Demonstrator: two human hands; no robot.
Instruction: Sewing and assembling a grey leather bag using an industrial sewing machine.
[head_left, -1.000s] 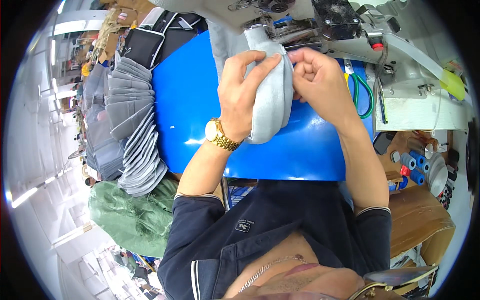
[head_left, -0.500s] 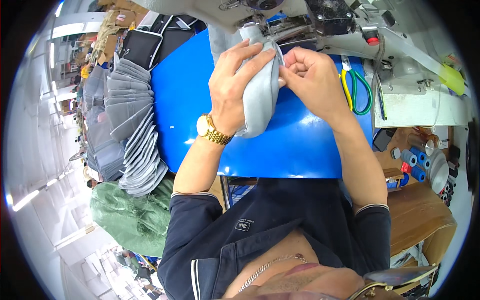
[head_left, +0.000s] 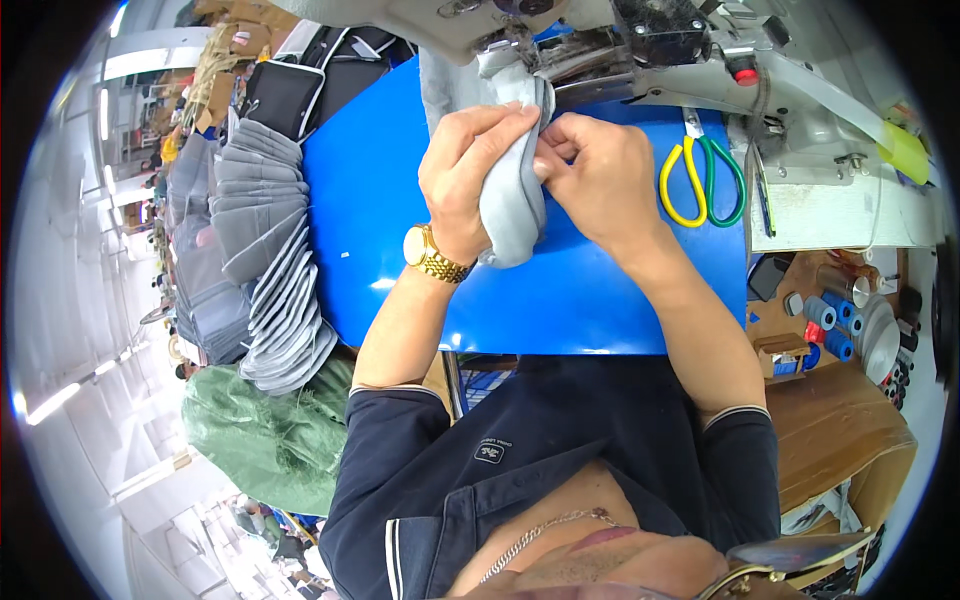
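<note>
Work on the grey cloth (head_left: 514,205) seemed to me, from my distant post, to be somewhere in its middle. The cloth was already folded over itself and gathered in both hands, but it was not released, and its upper end was at the metal parts of the sewing machine (head_left: 595,75). Whether any seam was finished I could not see, so I could not say exactly how much was left.

The left hand (head_left: 463,175) lay over the cloth, with thumb and forefinger pressing the folds near the upper end. The right hand (head_left: 603,178) had its thumb and bent forefinger pinching at the right edge, the other fingers curled; the exact contact was partly hidden from me.

As for its look, the cloth was light grey and, I judged, soft. It showed several layers, narrow at the top and rounded below, above the blue tabletop (head_left: 600,300). Another grey portion (head_left: 440,85) lay behind the left hand, and I could not tell if it belonged to the same piece.
</note>
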